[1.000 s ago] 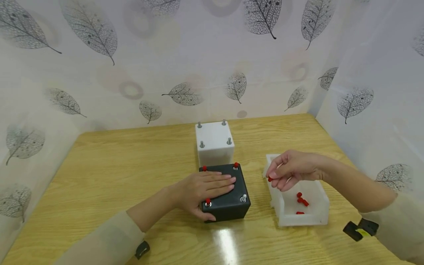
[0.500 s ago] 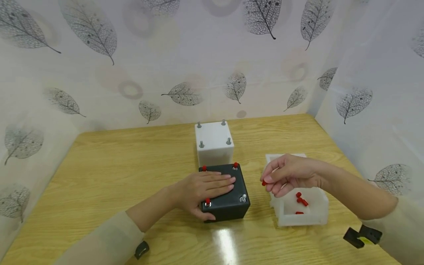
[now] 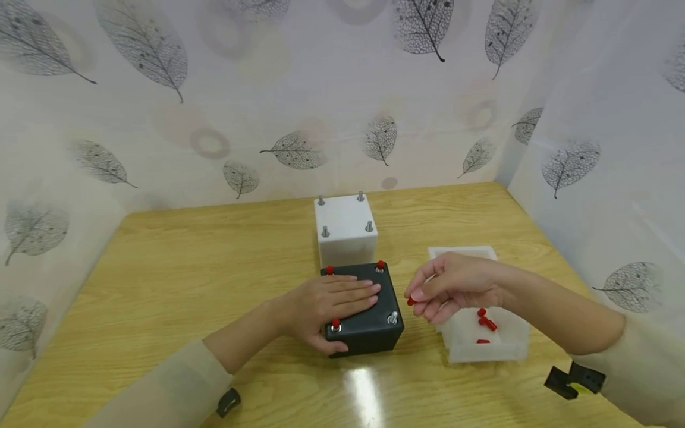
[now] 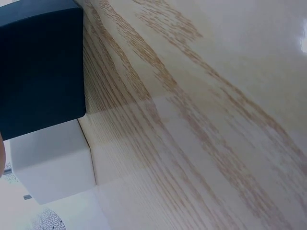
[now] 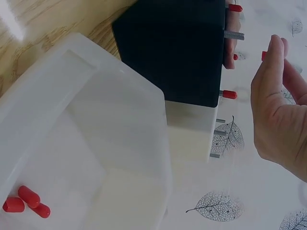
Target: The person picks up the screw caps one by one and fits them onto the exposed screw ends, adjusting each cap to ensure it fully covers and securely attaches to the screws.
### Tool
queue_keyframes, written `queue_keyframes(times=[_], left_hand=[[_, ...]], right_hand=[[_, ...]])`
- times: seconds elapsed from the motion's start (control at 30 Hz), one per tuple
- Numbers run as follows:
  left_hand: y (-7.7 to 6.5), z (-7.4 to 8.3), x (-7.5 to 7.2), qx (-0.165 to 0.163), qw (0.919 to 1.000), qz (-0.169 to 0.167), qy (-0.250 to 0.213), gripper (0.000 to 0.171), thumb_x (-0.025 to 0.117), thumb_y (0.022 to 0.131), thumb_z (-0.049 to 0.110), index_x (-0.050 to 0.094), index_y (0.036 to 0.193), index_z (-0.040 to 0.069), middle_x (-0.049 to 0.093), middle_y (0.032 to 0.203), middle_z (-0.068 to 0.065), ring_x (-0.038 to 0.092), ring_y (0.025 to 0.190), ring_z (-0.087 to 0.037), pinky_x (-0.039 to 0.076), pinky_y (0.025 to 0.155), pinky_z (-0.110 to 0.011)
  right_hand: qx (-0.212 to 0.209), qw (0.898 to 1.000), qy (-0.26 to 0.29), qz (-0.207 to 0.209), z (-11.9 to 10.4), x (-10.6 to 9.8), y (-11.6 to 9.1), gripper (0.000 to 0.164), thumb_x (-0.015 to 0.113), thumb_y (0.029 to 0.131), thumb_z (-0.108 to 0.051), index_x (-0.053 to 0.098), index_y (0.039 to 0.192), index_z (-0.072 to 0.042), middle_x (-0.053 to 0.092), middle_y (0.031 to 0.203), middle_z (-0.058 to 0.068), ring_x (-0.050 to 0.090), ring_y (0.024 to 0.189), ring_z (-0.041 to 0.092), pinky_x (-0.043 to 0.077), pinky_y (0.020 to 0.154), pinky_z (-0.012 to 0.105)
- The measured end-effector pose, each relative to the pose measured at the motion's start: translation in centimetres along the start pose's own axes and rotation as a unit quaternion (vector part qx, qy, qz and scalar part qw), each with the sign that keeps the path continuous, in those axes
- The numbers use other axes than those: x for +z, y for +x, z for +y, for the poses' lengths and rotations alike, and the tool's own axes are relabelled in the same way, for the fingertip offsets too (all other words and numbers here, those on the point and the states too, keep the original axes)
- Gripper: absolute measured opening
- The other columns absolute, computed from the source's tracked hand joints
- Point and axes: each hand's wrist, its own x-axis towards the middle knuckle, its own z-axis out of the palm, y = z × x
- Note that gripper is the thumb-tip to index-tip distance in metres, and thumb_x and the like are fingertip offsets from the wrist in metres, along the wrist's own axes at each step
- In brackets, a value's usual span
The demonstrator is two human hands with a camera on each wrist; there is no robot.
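Note:
My left hand lies flat on top of a black box, fingers straight, thumb down its near side. Red caps cover three of the box's corner bolts, among them the front-left cap. The front-right bolt stands bare and metallic. Between the thumb and fingertips of my right hand is a small red cap, held just right of the black box. In the right wrist view that pinched cap shows at the fingertips, level with the bare bolt.
A translucent white bin sits on the right, with several loose red caps inside. Behind the black box stands a white box with bare bolts on its top. Leaf-patterned cloth bounds the wooden table.
My right hand has moved left from over the bin toward the black box, carrying the red cap. My left hand has stayed in place on the box.

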Motion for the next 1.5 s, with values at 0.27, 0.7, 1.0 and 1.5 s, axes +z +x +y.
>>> queue_keyframes(times=[0.27,0.7,1.0,1.5], left_hand=[[0.0,0.1,0.0,-0.001,1.0000,0.004,0.003,0.077,0.059,0.083,0.051,0.043,0.140,0.001,0.042,0.146,-0.013,0.037,0.137,-0.023,0.029,0.113,-0.031],[0.0,0.1,0.0,-0.004,1.0000,0.004,-0.006,0.076,0.056,0.086,0.051,0.042,0.140,0.000,0.041,0.147,-0.014,0.036,0.138,-0.023,0.028,0.114,-0.032],[0.0,0.0,0.0,-0.003,1.0000,0.005,-0.006,0.075,0.053,0.087,0.051,0.042,0.140,0.000,0.041,0.146,-0.014,0.036,0.138,-0.023,0.028,0.114,-0.032],[0.0,0.0,0.1,0.000,0.9999,0.011,-0.002,0.077,0.058,0.084,0.051,0.043,0.140,0.000,0.042,0.146,-0.014,0.037,0.137,-0.023,0.029,0.113,-0.032]], right_hand=[[0.016,1.000,0.002,0.000,-0.2,0.5,0.8,0.014,0.062,0.088,-0.005,0.064,0.100,0.003,0.072,0.080,0.008,0.070,0.068,0.013,0.058,0.066,0.028],[0.037,0.999,0.006,0.007,0.1,1.3,1.8,0.010,0.064,0.087,-0.005,0.067,0.095,0.000,0.072,0.078,0.010,0.070,0.067,0.014,0.058,0.065,0.029],[0.049,0.999,0.013,0.003,0.2,1.3,2.2,0.009,0.063,0.087,-0.004,0.067,0.094,0.000,0.071,0.076,0.009,0.070,0.065,0.013,0.058,0.063,0.027],[0.046,0.999,0.017,-0.006,0.5,1.4,2.4,0.008,0.063,0.087,-0.003,0.067,0.093,-0.001,0.071,0.077,0.009,0.070,0.066,0.013,0.058,0.064,0.027]])
